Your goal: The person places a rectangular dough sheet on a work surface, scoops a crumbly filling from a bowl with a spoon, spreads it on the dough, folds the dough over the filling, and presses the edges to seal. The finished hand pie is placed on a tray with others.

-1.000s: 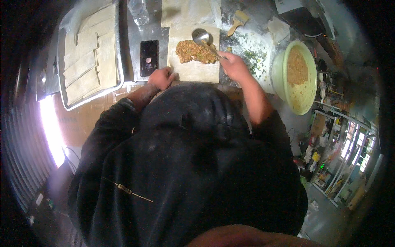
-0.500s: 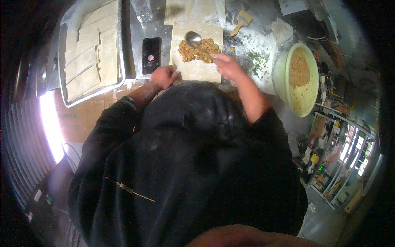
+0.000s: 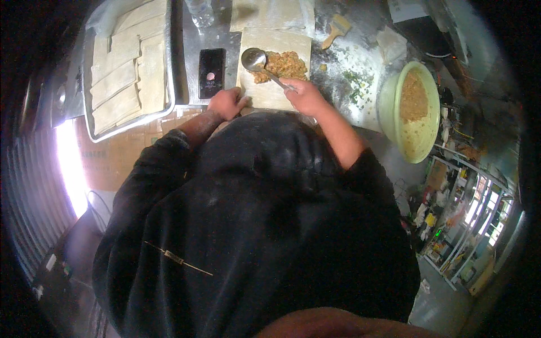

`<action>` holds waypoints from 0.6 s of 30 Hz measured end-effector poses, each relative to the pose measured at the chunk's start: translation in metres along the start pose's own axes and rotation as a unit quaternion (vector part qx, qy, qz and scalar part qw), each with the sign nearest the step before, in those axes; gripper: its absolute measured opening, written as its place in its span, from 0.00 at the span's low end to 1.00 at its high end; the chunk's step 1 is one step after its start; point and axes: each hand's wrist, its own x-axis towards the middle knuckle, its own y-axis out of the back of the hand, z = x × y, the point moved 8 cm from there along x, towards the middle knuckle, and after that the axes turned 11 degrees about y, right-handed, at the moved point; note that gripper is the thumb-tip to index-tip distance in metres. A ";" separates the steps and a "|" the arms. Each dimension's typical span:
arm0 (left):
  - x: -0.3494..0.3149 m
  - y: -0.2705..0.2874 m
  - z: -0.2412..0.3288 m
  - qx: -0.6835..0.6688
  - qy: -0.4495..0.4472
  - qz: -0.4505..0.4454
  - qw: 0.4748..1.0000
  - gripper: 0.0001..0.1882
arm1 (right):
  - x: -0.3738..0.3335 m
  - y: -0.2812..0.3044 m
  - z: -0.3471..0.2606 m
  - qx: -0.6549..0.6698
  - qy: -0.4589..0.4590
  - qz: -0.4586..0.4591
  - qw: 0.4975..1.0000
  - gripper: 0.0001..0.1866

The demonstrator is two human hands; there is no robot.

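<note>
A large metal spoon (image 3: pixel 254 58) is gripped by its handle in my right hand (image 3: pixel 307 98), fingers wrapped round it. Its round bowl rests at the left end of a heap of minced orange-brown filling (image 3: pixel 286 65). Beneath the filling lies a pale rectangular dough sheet (image 3: pixel 276 100), flat on the metal worktop. At the sheet's near left corner sits my left hand (image 3: pixel 227 104), fingers curled and thumb toward the sheet; whether it pinches the edge is hidden. Just beyond this hand lies a dark phone (image 3: pixel 212 73).
A metal tray (image 3: pixel 171 73) of overlapping dough sheets stands left. Farther off are a clear bottle (image 3: pixel 200 12) and more dough sheets (image 3: pixel 270 15). On the right are a brush (image 3: pixel 337 31), white flour, chopped greens (image 3: pixel 358 83) and a green bowl (image 3: pixel 397 112) of filling.
The spoon's bowl has moved left across the filling to its left end. My right hand has come slightly nearer to me. My left hand keeps its place by the sheet's corner.
</note>
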 end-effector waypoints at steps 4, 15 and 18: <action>0.002 -0.002 -0.003 0.018 -0.005 0.006 1.000 0.26 | -0.028 0.026 -0.027 -0.169 -0.015 -0.039 0.985 0.25; 0.005 -0.005 -0.005 0.010 0.000 -0.012 1.000 0.27 | -0.029 0.014 -0.023 -0.201 0.028 -0.088 0.975 0.26; 0.006 -0.007 -0.008 0.010 0.005 -0.004 1.000 0.27 | -0.065 0.046 -0.008 -0.231 0.043 -0.020 0.972 0.24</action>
